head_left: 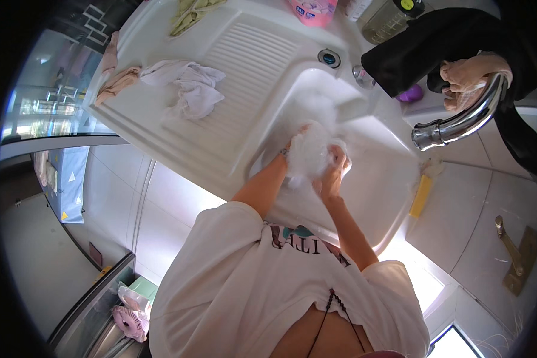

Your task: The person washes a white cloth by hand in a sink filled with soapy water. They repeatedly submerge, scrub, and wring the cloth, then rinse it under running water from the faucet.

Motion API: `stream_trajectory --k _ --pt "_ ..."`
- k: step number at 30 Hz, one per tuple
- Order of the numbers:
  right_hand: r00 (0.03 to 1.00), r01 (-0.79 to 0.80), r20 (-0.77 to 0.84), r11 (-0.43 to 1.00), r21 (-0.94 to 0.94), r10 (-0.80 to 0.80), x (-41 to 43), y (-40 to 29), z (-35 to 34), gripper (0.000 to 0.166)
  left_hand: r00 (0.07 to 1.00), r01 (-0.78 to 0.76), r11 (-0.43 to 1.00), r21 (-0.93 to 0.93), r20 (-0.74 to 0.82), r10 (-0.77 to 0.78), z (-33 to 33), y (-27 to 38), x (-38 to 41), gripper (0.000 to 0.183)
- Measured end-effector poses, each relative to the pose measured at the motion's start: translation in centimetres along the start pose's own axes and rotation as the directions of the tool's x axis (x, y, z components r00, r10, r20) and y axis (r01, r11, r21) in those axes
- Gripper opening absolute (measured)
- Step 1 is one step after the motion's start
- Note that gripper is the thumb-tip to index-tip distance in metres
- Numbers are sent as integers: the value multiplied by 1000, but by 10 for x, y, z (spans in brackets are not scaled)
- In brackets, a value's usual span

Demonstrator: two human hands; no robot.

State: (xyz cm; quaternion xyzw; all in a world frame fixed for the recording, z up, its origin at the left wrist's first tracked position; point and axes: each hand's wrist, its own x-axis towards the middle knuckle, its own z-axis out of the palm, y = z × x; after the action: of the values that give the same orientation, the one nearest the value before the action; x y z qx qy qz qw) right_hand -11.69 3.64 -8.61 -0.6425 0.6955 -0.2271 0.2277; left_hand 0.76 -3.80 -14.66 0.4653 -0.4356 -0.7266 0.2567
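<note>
Both my hands are in the basin of a white laundry sink [376, 192], among thick white suds [312, 147]. Foam covers most of my left hand [295, 139], so its fingers and anything in them are hidden. My right hand [335, 168] has its fingers curled round a foamy white bundle [348, 162], which looks like wet cloth. Left of the basin, a crumpled white cloth [201, 91] lies on the ribbed washboard [255, 49]. Beside it are a peach-coloured cloth [118, 84] and, higher up, a yellow-green cloth [190, 15].
A chrome faucet [461, 121] curves over the right side, with black fabric [434, 49] and beige cloth [467, 74] draped on it. Behind the basin stand a pink pouch [314, 11] and a clear bottle [387, 22]. A yellow-handled brush [420, 194] is at the basin's right edge.
</note>
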Motion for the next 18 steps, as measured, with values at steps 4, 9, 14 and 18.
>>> stream_trajectory --k 4,9,14,18 --pt "934 264 -214 957 -123 -285 -11 -71 -55 78 981 17 894 -447 179 71 34 26 -19 35" --pt "667 484 -515 838 -251 -539 -6 0 -7 78 972 -121 900 -420 134 193 49 31 -29 35" --pt "955 239 -230 948 209 -190 -3 -2 -21 72 937 -313 906 -285 60 343 56 41 -43 35" --pt "903 2 -423 982 187 78 9 46 -8 66 929 -318 937 -147 147 339 59 71 -58 35"
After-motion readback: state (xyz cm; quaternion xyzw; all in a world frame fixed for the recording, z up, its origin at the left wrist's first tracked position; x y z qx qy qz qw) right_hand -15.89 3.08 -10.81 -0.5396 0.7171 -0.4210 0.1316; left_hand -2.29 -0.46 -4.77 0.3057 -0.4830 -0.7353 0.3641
